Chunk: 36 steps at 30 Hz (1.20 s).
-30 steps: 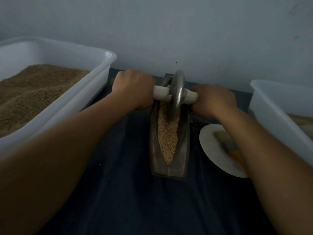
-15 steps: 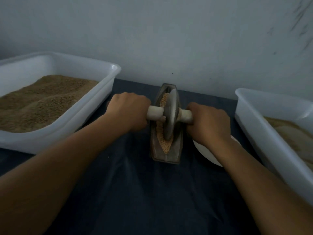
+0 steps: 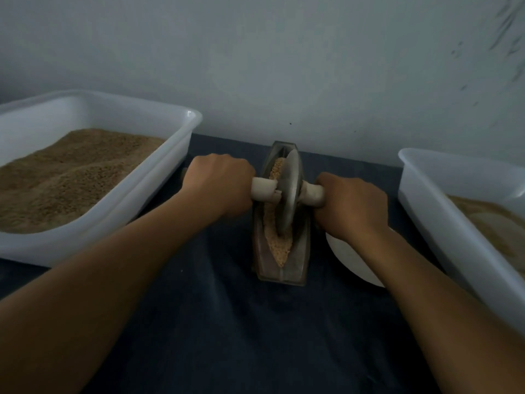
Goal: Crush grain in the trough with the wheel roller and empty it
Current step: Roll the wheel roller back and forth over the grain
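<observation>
A narrow dark metal trough lies lengthwise on the dark cloth, holding tan grain. A metal wheel roller stands upright in it, about the middle, its rim sunk in the grain. A pale handle runs through the wheel's hub. My left hand grips the left end of that handle and my right hand grips the right end. Grain shows both beyond and in front of the wheel.
A white tub of brown grain stands at the left. Another white tub with paler contents stands at the right. A white plate lies just right of the trough, partly under my right forearm. A wall rises close behind.
The wheel has rolled from the trough's far end toward me to about its middle, both hands moving with it. The view has tilted up and back.
</observation>
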Each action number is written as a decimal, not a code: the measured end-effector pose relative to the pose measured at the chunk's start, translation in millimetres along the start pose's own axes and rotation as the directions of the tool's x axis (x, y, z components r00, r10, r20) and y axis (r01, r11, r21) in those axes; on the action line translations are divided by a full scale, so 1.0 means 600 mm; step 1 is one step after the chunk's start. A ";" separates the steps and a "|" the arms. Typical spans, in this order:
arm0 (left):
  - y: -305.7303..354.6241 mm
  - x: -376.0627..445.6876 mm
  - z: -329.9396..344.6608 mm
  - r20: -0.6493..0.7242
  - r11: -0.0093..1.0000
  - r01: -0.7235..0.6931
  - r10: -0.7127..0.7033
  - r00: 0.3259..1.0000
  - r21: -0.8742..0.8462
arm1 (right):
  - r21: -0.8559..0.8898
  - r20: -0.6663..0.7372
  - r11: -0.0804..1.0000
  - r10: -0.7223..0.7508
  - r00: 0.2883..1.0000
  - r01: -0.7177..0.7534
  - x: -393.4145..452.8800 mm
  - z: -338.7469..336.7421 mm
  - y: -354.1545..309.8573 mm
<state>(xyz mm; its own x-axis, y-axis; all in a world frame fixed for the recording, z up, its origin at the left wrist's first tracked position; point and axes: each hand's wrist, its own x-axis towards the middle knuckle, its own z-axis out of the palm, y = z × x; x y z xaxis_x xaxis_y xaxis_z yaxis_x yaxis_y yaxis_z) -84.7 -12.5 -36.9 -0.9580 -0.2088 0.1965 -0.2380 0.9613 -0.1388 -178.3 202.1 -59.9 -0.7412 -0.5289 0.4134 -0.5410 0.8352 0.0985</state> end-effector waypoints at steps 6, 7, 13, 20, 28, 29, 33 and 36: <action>-0.004 0.049 0.006 0.031 1.000 -0.001 0.001 1.000 -0.015 | 0.015 0.141 1.000 0.003 0.990 -0.006 0.067 0.015 0.016; -0.005 0.058 0.007 0.031 1.000 0.001 -0.001 1.000 -0.016 | 0.016 0.171 1.000 -0.001 0.985 -0.002 0.078 0.016 0.018; -0.010 0.108 0.013 0.018 1.000 0.002 -0.002 1.000 0.008 | 0.021 0.336 1.000 -0.012 0.942 0.005 0.133 0.020 0.026; -0.012 0.104 0.021 0.008 0.999 0.037 -0.036 0.999 -0.035 | -0.045 0.274 0.995 -0.073 0.959 0.089 0.139 0.015 0.019; -0.002 0.048 0.015 -0.031 1.000 0.020 -0.020 0.999 -0.004 | -0.016 0.122 0.999 -0.028 0.992 0.030 0.066 0.007 0.010; -0.001 0.040 0.013 -0.032 1.000 0.011 -0.011 0.999 0.001 | -0.010 0.073 1.000 -0.026 0.997 0.027 0.050 0.008 0.009; -0.004 0.013 -0.005 0.046 0.999 -0.036 0.036 0.998 0.003 | -0.007 -0.036 0.998 -0.064 0.997 0.064 0.004 0.002 0.004; -0.005 -0.001 -0.017 0.098 0.998 -0.063 0.063 0.993 0.004 | 0.000 -0.035 0.996 -0.087 0.996 0.087 -0.016 -0.012 0.001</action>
<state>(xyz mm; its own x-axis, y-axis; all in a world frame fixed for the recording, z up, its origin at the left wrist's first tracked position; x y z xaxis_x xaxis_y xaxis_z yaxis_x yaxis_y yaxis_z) -81.9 -13.4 -26.7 -0.9821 -0.1647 0.0917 -0.1774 0.9719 -0.1544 -168.4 209.0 -57.2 -0.6773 -0.5936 0.4347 -0.6033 0.7862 0.1338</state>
